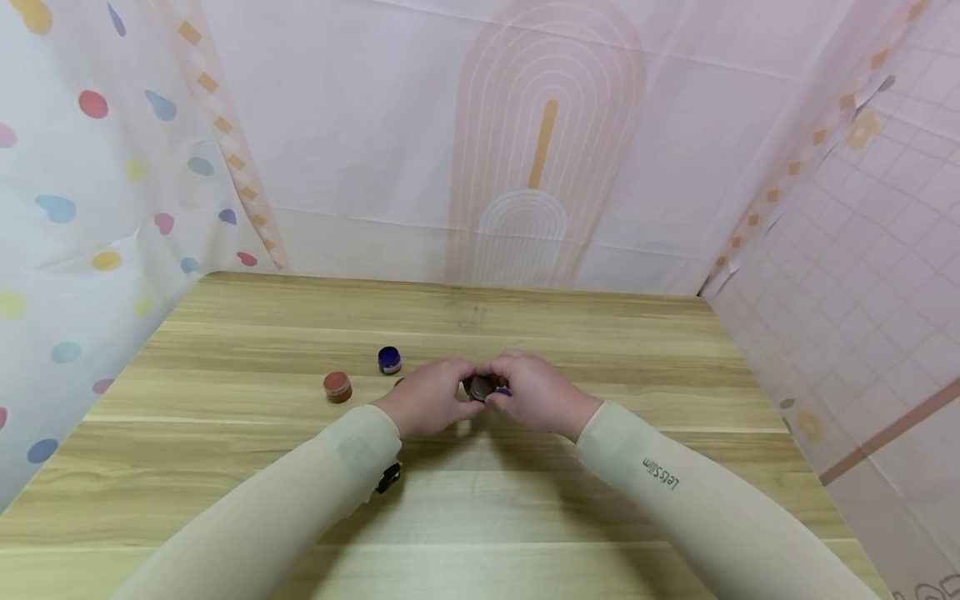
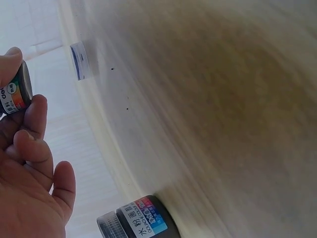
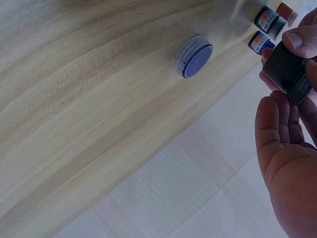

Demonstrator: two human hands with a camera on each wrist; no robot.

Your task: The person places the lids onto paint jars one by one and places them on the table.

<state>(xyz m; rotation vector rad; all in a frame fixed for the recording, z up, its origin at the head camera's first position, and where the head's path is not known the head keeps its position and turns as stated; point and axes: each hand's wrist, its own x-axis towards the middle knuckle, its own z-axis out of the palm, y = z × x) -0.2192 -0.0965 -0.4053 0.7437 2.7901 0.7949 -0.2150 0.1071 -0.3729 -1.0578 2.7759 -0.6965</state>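
Observation:
Both hands meet at a small dark gouache paint jar (image 1: 481,387). My left hand (image 1: 432,395) grips it between thumb and fingers; the left wrist view shows part of its printed label. From the other side my right hand (image 1: 542,392) holds the same jar, fingertips at its ribbed end. In the right wrist view the jar (image 3: 285,67) is tilted, and fingers hide part of it. A blue-topped round container (image 3: 194,57) lies beyond the right hand, mostly covered by that hand in the head view.
Left of the hands stand a blue paint jar (image 1: 389,360) and a red-brown one (image 1: 337,387). Another dark jar (image 2: 146,218) stands close by the left hand, nearly hidden in the head view. The wooden table (image 1: 480,517) meets patterned cloth walls at its back and sides.

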